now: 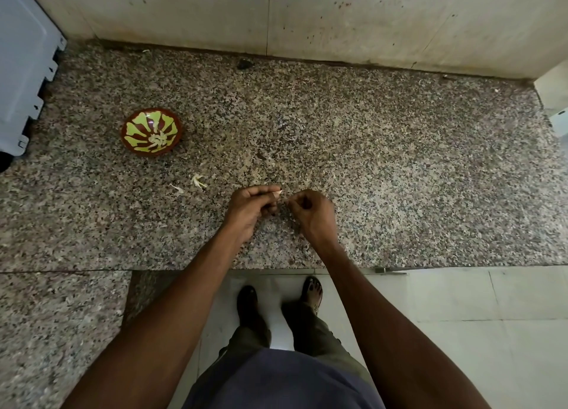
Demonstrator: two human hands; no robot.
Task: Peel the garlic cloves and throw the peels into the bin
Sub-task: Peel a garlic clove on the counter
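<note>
Two peel scraps [196, 181] litter speckled granite counter [399, 178]

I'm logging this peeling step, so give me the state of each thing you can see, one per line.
garlic clove: held above the counter, partly peeled
left hand: pinches the clove
right hand: fingers curled, picking at the clove's skin
bowl: upright on the counter, pale bits inside
loose peels: lying on the counter

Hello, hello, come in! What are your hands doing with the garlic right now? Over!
Left hand pinching garlic clove. Right hand curled, picking at its skin. Loose peels on counter, bowl off left. Nothing in the way.
</note>
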